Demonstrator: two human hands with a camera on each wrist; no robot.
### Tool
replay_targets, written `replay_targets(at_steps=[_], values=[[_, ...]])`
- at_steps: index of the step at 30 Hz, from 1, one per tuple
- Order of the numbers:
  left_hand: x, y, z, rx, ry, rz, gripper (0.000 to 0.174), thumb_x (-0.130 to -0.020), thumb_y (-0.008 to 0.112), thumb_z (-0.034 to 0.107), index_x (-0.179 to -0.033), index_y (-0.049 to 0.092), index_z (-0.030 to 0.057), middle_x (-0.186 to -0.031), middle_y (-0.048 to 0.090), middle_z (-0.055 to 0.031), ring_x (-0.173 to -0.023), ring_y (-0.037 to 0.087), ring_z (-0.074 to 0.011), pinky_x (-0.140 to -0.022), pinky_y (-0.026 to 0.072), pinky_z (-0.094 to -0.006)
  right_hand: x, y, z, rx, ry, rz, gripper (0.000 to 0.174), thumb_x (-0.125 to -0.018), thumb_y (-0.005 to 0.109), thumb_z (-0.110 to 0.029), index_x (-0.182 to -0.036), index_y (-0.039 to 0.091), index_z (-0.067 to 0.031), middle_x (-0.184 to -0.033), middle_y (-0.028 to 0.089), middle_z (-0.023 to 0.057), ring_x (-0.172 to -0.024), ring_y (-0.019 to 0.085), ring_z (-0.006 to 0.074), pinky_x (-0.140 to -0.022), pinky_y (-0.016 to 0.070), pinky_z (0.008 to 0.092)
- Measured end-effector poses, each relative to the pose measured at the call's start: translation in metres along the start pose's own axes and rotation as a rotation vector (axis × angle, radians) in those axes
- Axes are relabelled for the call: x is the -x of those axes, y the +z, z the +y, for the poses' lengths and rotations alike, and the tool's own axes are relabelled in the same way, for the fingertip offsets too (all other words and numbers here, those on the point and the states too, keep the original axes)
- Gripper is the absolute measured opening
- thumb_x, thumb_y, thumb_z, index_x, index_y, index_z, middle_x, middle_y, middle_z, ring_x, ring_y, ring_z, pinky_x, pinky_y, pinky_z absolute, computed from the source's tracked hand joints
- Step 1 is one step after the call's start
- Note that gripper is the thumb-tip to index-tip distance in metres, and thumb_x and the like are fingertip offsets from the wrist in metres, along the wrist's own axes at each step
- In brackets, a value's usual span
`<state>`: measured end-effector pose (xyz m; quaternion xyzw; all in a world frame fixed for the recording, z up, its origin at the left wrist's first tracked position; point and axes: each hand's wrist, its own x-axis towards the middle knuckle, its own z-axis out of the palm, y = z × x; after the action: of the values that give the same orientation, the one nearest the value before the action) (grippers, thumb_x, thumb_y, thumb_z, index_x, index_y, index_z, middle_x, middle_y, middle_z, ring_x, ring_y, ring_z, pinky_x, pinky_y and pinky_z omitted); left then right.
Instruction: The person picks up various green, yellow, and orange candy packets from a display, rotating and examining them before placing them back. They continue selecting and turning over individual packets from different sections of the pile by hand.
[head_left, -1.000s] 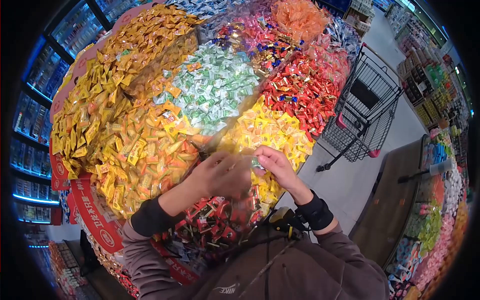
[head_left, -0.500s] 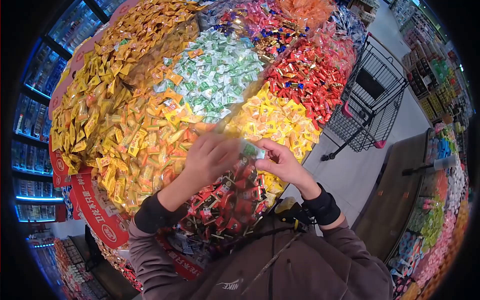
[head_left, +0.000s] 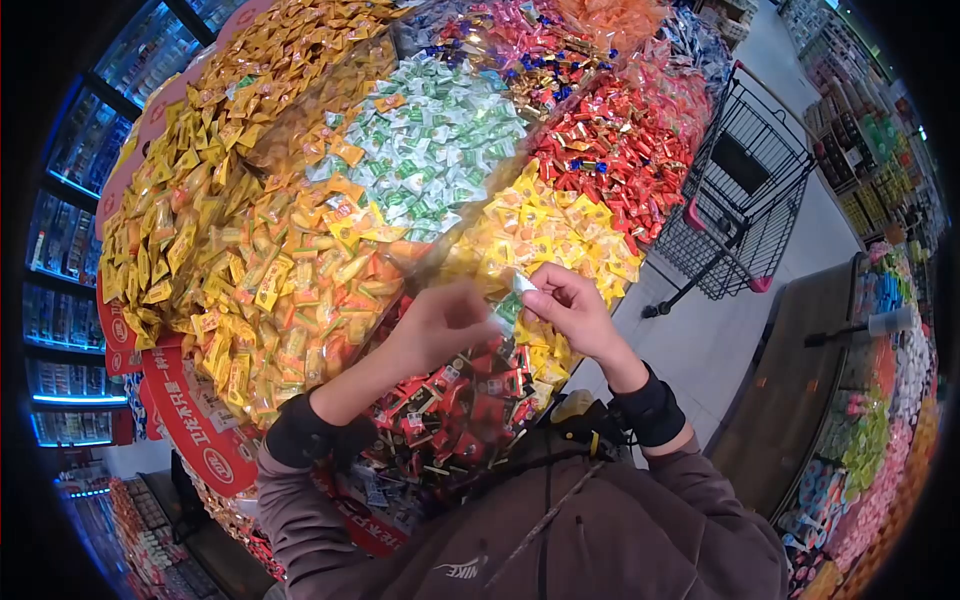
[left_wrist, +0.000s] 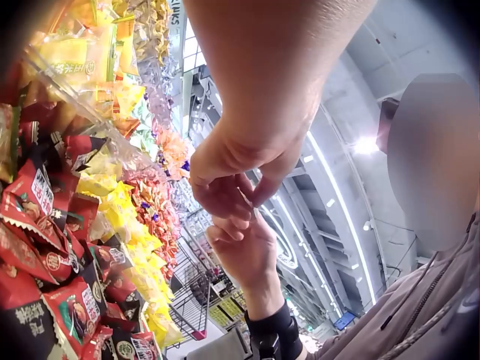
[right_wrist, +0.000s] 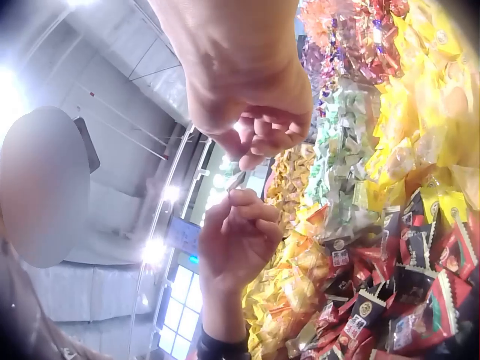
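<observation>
In the head view a small green-and-white candy packet [head_left: 511,308] is between the two hands, above the bins. My right hand [head_left: 572,308] pinches its upper right edge with thumb and forefinger. My left hand [head_left: 440,320] has its curled fingertips at the packet's lower left edge. Both wrist views show the two sets of fingertips meeting at the thin packet [right_wrist: 237,181], mostly covered by fingers. Under the hands lie red-and-black candy packets [head_left: 440,405], with yellow packets [head_left: 560,235] just behind the right hand.
Beyond lie green-and-white candies [head_left: 435,145], red candies [head_left: 620,145] and a wide heap of orange-yellow ones [head_left: 290,290], parted by clear dividers. A shopping cart [head_left: 740,190] stands in the aisle at right. A brown shelf [head_left: 790,390] is on the near right.
The left hand, blurred over the packet before, is now at its lower left edge with fingers curled. The right hand still holds the packet, now slightly higher and tilted.
</observation>
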<state>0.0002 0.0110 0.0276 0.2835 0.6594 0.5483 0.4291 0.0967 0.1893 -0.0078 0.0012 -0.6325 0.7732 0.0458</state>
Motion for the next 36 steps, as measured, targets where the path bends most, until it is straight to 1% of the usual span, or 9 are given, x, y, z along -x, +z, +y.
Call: replay_targets(at_steps=[4, 7, 10, 13, 16, 19, 25, 28, 36], values=[[0.002, 0.001, -0.001, -0.003, -0.065, -0.042, 0.013, -0.076, 0.063, 0.003, -0.080, 0.050, 0.0031, -0.078, 0.056, 0.0008, -0.074, 0.053, -0.0037, -0.064, 0.0420, -0.0182, 0.002, -0.001, -0.006, -0.088, 0.018, -0.040, 0.009, -0.085, 0.053, -0.012, -0.080, 0.051, -0.0041, -0.069, 0.053, -0.0021, -0.064, 0.048, 0.0025, -0.059, 0.0370, 0.0180], [0.002, 0.004, -0.001, -0.013, -0.038, -0.016, 0.014, -0.076, 0.063, 0.003, -0.080, 0.050, 0.0028, -0.079, 0.056, 0.0009, -0.073, 0.053, -0.0037, -0.064, 0.0418, -0.0181, 0.003, 0.002, -0.006, -0.122, 0.007, -0.016, 0.008, -0.084, 0.054, -0.010, -0.079, 0.051, -0.0041, -0.070, 0.053, -0.0022, -0.064, 0.049, 0.0025, -0.059, 0.0379, 0.0177], [0.000, 0.009, -0.005, 0.015, 0.048, 0.050, 0.020, -0.075, 0.066, 0.014, -0.081, 0.052, 0.0020, -0.069, 0.052, 0.0017, -0.065, 0.050, -0.0025, -0.056, 0.0415, -0.0202, 0.003, 0.003, -0.006, -0.121, 0.019, 0.012, 0.008, -0.083, 0.055, -0.009, -0.079, 0.051, -0.0039, -0.070, 0.053, -0.0021, -0.065, 0.050, 0.0025, -0.059, 0.0383, 0.0175], [0.000, 0.011, -0.003, -0.018, 0.001, 0.061, 0.021, -0.075, 0.066, 0.017, -0.079, 0.053, 0.0011, -0.065, 0.052, 0.0032, -0.064, 0.050, -0.0023, -0.056, 0.0415, -0.0195, 0.003, 0.005, -0.008, -0.094, 0.007, 0.014, 0.008, -0.083, 0.056, -0.009, -0.079, 0.051, -0.0038, -0.071, 0.053, -0.0021, -0.065, 0.050, 0.0026, -0.059, 0.0386, 0.0175], [-0.001, 0.002, -0.012, -0.122, -0.129, -0.030, 0.015, -0.078, 0.061, 0.006, -0.089, 0.055, -0.0033, -0.084, 0.062, -0.0068, -0.080, 0.059, -0.0104, -0.071, 0.0472, -0.0226, 0.003, 0.005, -0.007, -0.064, 0.012, 0.008, 0.008, -0.083, 0.055, -0.009, -0.079, 0.051, -0.0036, -0.071, 0.054, -0.0020, -0.065, 0.050, 0.0027, -0.059, 0.0388, 0.0176], [0.000, 0.007, -0.010, -0.010, -0.147, -0.080, 0.013, -0.081, 0.057, 0.008, -0.087, 0.056, -0.0042, -0.081, 0.063, -0.0093, -0.078, 0.060, -0.0118, -0.069, 0.0478, -0.0229, 0.003, 0.005, -0.009, -0.065, 0.021, 0.001, 0.009, -0.083, 0.055, -0.010, -0.079, 0.052, -0.0036, -0.070, 0.054, -0.0021, -0.064, 0.050, 0.0028, -0.059, 0.0390, 0.0179], [0.004, 0.013, 0.002, -0.002, -0.146, -0.081, 0.015, -0.083, 0.055, 0.010, -0.085, 0.056, -0.0048, -0.079, 0.063, -0.0109, -0.076, 0.061, -0.0132, -0.069, 0.0484, -0.0235, 0.003, 0.004, -0.012, -0.058, 0.032, -0.009, 0.013, -0.085, 0.053, -0.015, -0.078, 0.051, -0.0042, -0.067, 0.052, -0.0025, -0.063, 0.049, 0.0028, -0.058, 0.0380, 0.0179], [0.004, 0.017, -0.006, 0.077, -0.038, -0.024, 0.021, -0.079, 0.060, 0.020, -0.074, 0.059, -0.0007, -0.069, 0.063, -0.0049, -0.060, 0.056, -0.0053, -0.052, 0.0450, -0.0204, 0.003, 0.004, -0.010, -0.079, 0.051, -0.036, 0.017, -0.087, 0.050, -0.018, -0.077, 0.051, -0.0044, -0.066, 0.052, -0.0020, -0.062, 0.048, 0.0032, -0.058, 0.0372, 0.0179], [0.007, 0.018, 0.001, 0.037, 0.012, -0.050, 0.016, -0.080, 0.059, 0.018, -0.079, 0.063, 0.0018, -0.065, 0.058, -0.0014, -0.061, 0.055, -0.0046, -0.053, 0.0439, -0.0200, 0.003, 0.003, -0.012, -0.101, 0.033, -0.112, 0.022, -0.089, 0.044, -0.022, -0.077, 0.050, -0.0042, -0.064, 0.050, -0.0006, -0.060, 0.046, 0.0056, -0.057, 0.0362, 0.0198]])
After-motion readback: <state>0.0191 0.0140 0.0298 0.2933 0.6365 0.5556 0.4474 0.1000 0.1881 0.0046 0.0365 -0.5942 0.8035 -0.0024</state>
